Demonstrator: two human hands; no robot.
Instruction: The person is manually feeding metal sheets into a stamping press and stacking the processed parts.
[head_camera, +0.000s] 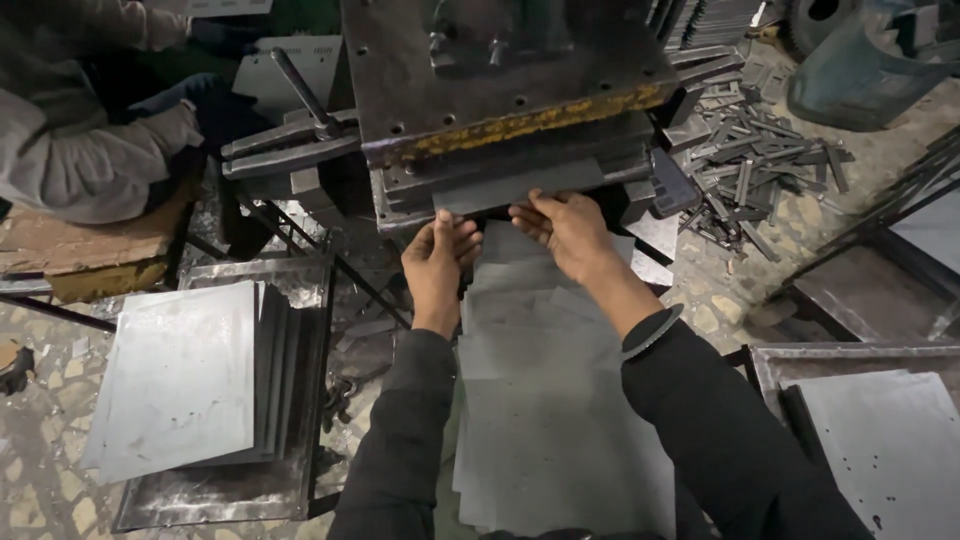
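A cracked stone floor (40, 470) is showing at eight o'clock and again at two o'clock, where a heap of metal offcuts (745, 165) is lying scattered. A heavy steel press (500, 90) is filling the twelve o'clock area, its lever (298, 90) sticking out toward ten o'clock.

The left hand (438, 262) and the right hand (565, 228) are both reaching to the mouth of the press, just below centre. Their fingers are curling onto the near edge of a grey metal sheet (520, 185) that is sitting in the slot; how firmly they are gripping it, I cannot tell. A pile of similar sheets (550, 400) is running from under the wrists down to six o'clock.

At eight o'clock a tray (215, 495) is holding a stack of sheets (180, 375), well apart from the hands. At four o'clock a second tray (850, 352) is holding another sheet (885, 440). Another person's sleeve (80, 150) is resting at ten o'clock. The gap between the arms and the trays is narrow on both sides.
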